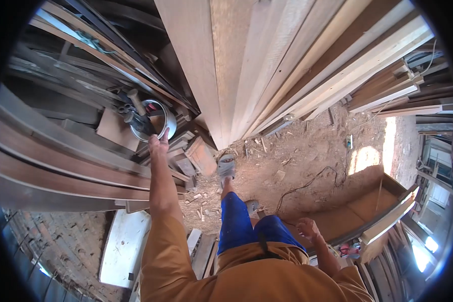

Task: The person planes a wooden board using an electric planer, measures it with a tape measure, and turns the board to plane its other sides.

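My left hand (159, 143) reaches out to the near rim of a round, light metal container (170, 121), with its fingers closed on the edge. Inside and over the container are several tools with dark and light handles, one like a hammer (136, 100), and a red item (152, 106). A flat brown board (117, 130) lies to the left of it. My right hand (307, 229) hangs by my right thigh, fingers curled and partly apart, with nothing visible in it. It is near a long curved wooden piece (360, 214).
Long planks (251, 60) lean ahead of me. Curved wood pieces (75, 166) are stacked at the left. Wood chips and a dark cable (307, 184) lie on the dirt floor (307, 156). Wooden blocks (201, 155) sit beside my foot; a white panel (123, 246) is at lower left.
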